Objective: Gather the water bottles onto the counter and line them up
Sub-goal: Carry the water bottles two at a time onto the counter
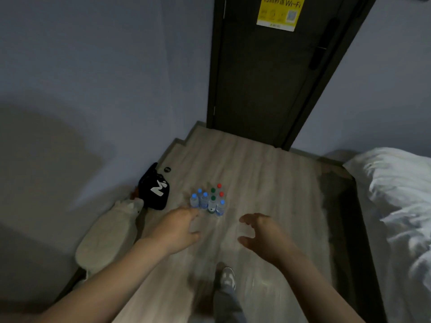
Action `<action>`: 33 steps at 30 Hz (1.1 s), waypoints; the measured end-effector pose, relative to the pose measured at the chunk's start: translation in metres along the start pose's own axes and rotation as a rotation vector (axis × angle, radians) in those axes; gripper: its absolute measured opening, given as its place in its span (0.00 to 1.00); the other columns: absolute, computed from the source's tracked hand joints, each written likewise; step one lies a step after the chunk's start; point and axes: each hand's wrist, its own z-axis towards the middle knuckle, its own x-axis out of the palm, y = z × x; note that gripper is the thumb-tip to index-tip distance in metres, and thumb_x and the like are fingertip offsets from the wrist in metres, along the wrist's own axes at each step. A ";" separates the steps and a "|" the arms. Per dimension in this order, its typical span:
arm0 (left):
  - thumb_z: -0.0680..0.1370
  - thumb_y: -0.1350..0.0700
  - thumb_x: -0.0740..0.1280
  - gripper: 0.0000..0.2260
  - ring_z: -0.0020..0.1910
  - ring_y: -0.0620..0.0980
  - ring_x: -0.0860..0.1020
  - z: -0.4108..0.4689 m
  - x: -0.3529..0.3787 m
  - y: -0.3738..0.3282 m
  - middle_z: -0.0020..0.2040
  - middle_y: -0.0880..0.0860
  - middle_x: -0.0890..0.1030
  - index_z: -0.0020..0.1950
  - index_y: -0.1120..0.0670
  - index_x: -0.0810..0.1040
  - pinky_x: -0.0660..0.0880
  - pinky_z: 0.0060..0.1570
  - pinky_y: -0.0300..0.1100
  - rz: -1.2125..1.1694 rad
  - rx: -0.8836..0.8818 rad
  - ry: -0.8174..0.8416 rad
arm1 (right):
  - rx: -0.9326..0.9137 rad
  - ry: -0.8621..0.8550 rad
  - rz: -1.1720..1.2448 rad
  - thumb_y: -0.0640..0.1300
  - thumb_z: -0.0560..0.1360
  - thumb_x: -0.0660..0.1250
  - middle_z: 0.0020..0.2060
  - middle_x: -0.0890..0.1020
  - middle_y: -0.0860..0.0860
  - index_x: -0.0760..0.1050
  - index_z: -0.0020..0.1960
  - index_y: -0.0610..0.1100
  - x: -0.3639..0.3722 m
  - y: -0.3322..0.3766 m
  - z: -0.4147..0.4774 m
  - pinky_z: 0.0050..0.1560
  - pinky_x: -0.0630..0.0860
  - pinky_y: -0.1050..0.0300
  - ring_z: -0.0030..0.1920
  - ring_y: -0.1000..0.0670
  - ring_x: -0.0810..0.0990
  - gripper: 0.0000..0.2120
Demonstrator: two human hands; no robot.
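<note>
ok, water bottles (208, 200) sit as one tight cluster, upright on the wood floor (256, 173), not on any counter. eight caps counted: four blue, two green, two red. blue ones mostly on the cluster's 9 o'clock side, red at its 1 o'clock, green in the middle.

left hand (177, 227): fingers stretched out and relaxed, holding nothing. cluster is at its 1 o'clock, fingertips just beside the nearest blue-cap bottle. cannot tell if they touch.

right hand (263, 234): wide c-shape, thumb and fingers spread apart, holding nothing. cluster is at its 10 o'clock, near but clearly apart, bare floor between.

around the cluster:
- black bag (155, 190) with a white "m", at 9 o'clock, near, against the wall (93, 89)
- cream fabric bag (109, 236) at 8 o'clock, touching the black bag, along the same wall
- small round black disc (167, 169) on the floor at 10 o'clock, just past the black bag
- dark door (268, 89) at 12 o'clock, well apart, with a yellow wi-fi sign (279, 12) up top
- bed (401, 206) with white bedding at 3 o'clock, well apart
- grey sneaker (227, 277) at 6 o'clock, between the two forearms

nothing stands between either hand and the bottles.
</note>
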 end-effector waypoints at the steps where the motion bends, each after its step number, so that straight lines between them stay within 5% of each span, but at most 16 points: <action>1: 0.73 0.50 0.69 0.18 0.58 0.50 0.76 0.015 -0.002 0.000 0.58 0.52 0.78 0.61 0.53 0.76 0.72 0.57 0.42 -0.005 -0.004 -0.002 | -0.007 0.010 -0.005 0.53 0.74 0.68 0.64 0.76 0.51 0.70 0.69 0.51 -0.004 -0.007 0.016 0.62 0.73 0.56 0.62 0.51 0.76 0.25; 17: 0.74 0.51 0.69 0.22 0.59 0.47 0.75 0.234 0.005 0.030 0.62 0.51 0.75 0.68 0.51 0.72 0.64 0.51 0.30 -0.102 -0.208 -0.026 | -0.072 0.160 0.010 0.54 0.74 0.68 0.61 0.77 0.51 0.69 0.70 0.51 -0.037 -0.109 0.265 0.61 0.72 0.61 0.60 0.52 0.76 0.25; 24: 0.76 0.49 0.68 0.24 0.62 0.50 0.75 0.309 0.064 0.095 0.65 0.53 0.74 0.70 0.54 0.70 0.70 0.61 0.42 -0.083 -0.236 0.073 | -0.036 0.176 -0.012 0.55 0.75 0.67 0.61 0.77 0.53 0.67 0.70 0.53 0.032 -0.135 0.340 0.59 0.72 0.62 0.59 0.54 0.76 0.25; 33: 0.76 0.49 0.67 0.26 0.62 0.51 0.74 0.388 0.203 0.194 0.67 0.53 0.71 0.73 0.54 0.67 0.70 0.62 0.41 -0.118 -0.254 0.075 | 0.016 0.185 -0.017 0.55 0.75 0.67 0.64 0.75 0.53 0.66 0.71 0.52 0.182 -0.192 0.440 0.59 0.73 0.62 0.60 0.54 0.76 0.27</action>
